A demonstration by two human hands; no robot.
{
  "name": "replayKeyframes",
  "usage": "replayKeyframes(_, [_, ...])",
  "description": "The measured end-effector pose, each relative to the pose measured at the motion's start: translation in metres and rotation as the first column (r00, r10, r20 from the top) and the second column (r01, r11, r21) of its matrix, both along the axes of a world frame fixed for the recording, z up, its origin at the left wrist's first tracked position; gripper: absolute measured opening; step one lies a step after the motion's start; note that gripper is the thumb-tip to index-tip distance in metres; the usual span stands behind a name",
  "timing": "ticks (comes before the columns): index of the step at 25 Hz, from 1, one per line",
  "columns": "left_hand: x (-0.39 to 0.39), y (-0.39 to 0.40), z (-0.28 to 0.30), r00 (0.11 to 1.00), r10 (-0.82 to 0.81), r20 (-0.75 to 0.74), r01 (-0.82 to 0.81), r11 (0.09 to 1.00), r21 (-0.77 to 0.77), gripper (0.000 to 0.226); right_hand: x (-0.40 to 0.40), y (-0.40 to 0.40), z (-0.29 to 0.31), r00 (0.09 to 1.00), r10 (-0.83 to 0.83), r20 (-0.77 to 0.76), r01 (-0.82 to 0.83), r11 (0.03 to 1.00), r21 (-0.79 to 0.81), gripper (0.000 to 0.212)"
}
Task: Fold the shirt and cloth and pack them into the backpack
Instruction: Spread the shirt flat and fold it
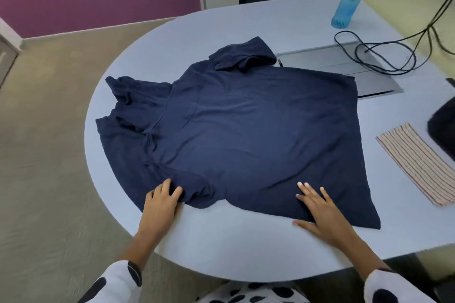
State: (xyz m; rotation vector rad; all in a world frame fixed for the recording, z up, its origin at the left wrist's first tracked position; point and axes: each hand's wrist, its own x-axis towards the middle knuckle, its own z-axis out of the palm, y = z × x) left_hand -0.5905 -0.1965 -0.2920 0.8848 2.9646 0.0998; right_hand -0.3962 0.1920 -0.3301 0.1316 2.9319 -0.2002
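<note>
— Rounded grey surface (246, 248) carries the shirt (246, 130), spread flat mid-surface. What might slip?

— Left hand (161, 202) pinches the shirt's near sleeve; right hand (320, 206) presses flat, fingers straight, on its near hem. An uneven pull would bunch the shirt's collar end, close to the surface's edge.

— And right of the shirt?

— Striped cloth (416, 167). Beyond it a dark shape (443, 128), cut off: perhaps the backpack, I cannot tell.

Navy shirt (246, 130) flat under both hands; L hand (161, 200) grips near sleeve, R hand (320, 211) flat on hem; striped cloth (418, 165) right of R hand.
</note>
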Motion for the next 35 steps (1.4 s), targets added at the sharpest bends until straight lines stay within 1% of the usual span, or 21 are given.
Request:
replayKeyframes(1, [-0.002, 0.002, 0.001, 0.999, -0.036, -0.021, 0.036, 0.999, -0.016, 0.012, -0.001, 0.002, 0.002, 1.000, -0.009, -0.004, 0.009, 1.000, -0.002, 0.064])
replayKeyframes(3, [-0.008, 0.004, 0.005, 0.997, -0.067, -0.033, 0.066, 0.998, -0.018, 0.026, -0.003, 0.001, 0.009, 0.998, -0.047, -0.034, 0.047, 0.999, 0.010, 0.043])
replayKeyframes(4, [-0.013, 0.006, 0.008, 0.998, -0.056, -0.040, 0.057, 0.998, 0.010, 0.030, -0.002, 0.000, 0.010, 0.997, -0.061, -0.056, 0.062, 0.998, 0.020, 0.045])
replayKeyframes(5, [-0.018, 0.008, 0.013, 0.999, -0.019, -0.043, 0.021, 0.998, 0.056, 0.031, 0.001, -0.001, 0.010, 0.995, -0.080, -0.066, 0.083, 0.996, 0.033, 0.056])
replayKeyframes(6, [-0.022, 0.011, 0.022, 0.999, 0.043, -0.026, -0.040, 0.993, 0.108, 0.030, 0.004, -0.002, 0.013, 0.988, -0.140, -0.066, 0.142, 0.990, 0.027, 0.063])
replayKeyframes(7, [-0.028, 0.013, 0.031, 0.993, 0.119, 0.006, -0.118, 0.978, 0.174, 0.028, 0.009, -0.001, 0.019, 0.969, -0.234, -0.075, 0.234, 0.972, 0.002, 0.059])
replayKeyframes(9, [-0.042, 0.019, 0.047, 0.965, 0.252, 0.072, -0.262, 0.924, 0.278, 0.025, 0.018, 0.007, 0.030, 0.884, -0.457, -0.096, 0.449, 0.888, -0.097, 0.042])
replayKeyframes(11, [-0.058, 0.022, 0.058, 0.962, 0.268, 0.048, -0.270, 0.914, 0.303, 0.028, 0.021, 0.020, 0.048, 0.760, -0.632, -0.151, 0.588, 0.767, -0.255, 0.029])
replayKeyframes(13, [-0.080, 0.026, 0.064, 0.974, 0.228, 0.005, -0.220, 0.933, 0.286, 0.030, 0.018, 0.039, 0.069, 0.661, -0.732, -0.167, 0.636, 0.664, -0.392, 0.023])
replayKeyframes(16, [-0.124, 0.039, 0.070, 0.977, 0.213, -0.021, -0.202, 0.949, 0.241, 0.021, -0.001, 0.069, 0.096, 0.564, -0.818, -0.107, 0.653, 0.522, -0.548, 0.016])
replayKeyframes(18, [-0.156, 0.053, 0.074, 0.972, 0.236, 0.000, -0.229, 0.945, 0.231, 0.018, -0.025, 0.091, 0.105, 0.505, -0.859, -0.082, 0.659, 0.445, -0.606, 0.014])
replayKeyframes(20, [-0.186, 0.067, 0.075, 0.973, 0.232, 0.007, -0.229, 0.955, 0.188, 0.020, -0.054, 0.112, 0.106, 0.472, -0.876, -0.099, 0.679, 0.433, -0.592, 0.015])
replayKeyframes(23, [-0.229, 0.092, 0.066, 0.983, 0.180, -0.045, -0.174, 0.979, 0.107, 0.019, -0.101, 0.143, 0.099, 0.502, -0.856, -0.123, 0.681, 0.479, -0.555, 0.016])
replayKeyframes(27, [-0.275, 0.124, 0.046, 0.989, 0.100, -0.108, -0.099, 0.995, 0.012, 0.025, -0.147, 0.178, 0.079, 0.545, -0.836, -0.057, 0.729, 0.506, -0.461, 0.022])
replayKeyframes(30, [-0.290, 0.144, 0.026, 0.993, 0.086, -0.082, -0.084, 0.996, 0.028, 0.039, -0.165, 0.190, 0.059, 0.564, -0.826, 0.003, 0.763, 0.519, -0.384, 0.024])
replayKeyframes(31, [-0.294, 0.151, 0.022, 0.990, 0.066, -0.125, -0.063, 0.998, 0.028, 0.043, -0.171, 0.192, 0.053, 0.551, -0.834, 0.006, 0.773, 0.508, -0.379, 0.026])
replayKeyframes(32, [-0.293, 0.155, 0.018, 0.980, 0.047, -0.193, -0.043, 0.999, 0.029, 0.044, -0.174, 0.193, 0.051, 0.528, -0.849, 0.005, 0.779, 0.482, -0.401, 0.028])
replayKeyframes(33, [-0.286, 0.158, 0.019, 0.967, 0.061, -0.248, -0.045, 0.997, 0.070, 0.040, -0.173, 0.190, 0.054, 0.495, -0.869, -0.006, 0.773, 0.443, -0.454, 0.031])
replayKeyframes(35, [-0.260, 0.163, 0.020, 0.954, 0.104, -0.282, -0.037, 0.971, 0.236, 0.030, -0.164, 0.178, 0.061, 0.406, -0.914, -0.021, 0.759, 0.350, -0.549, 0.040])
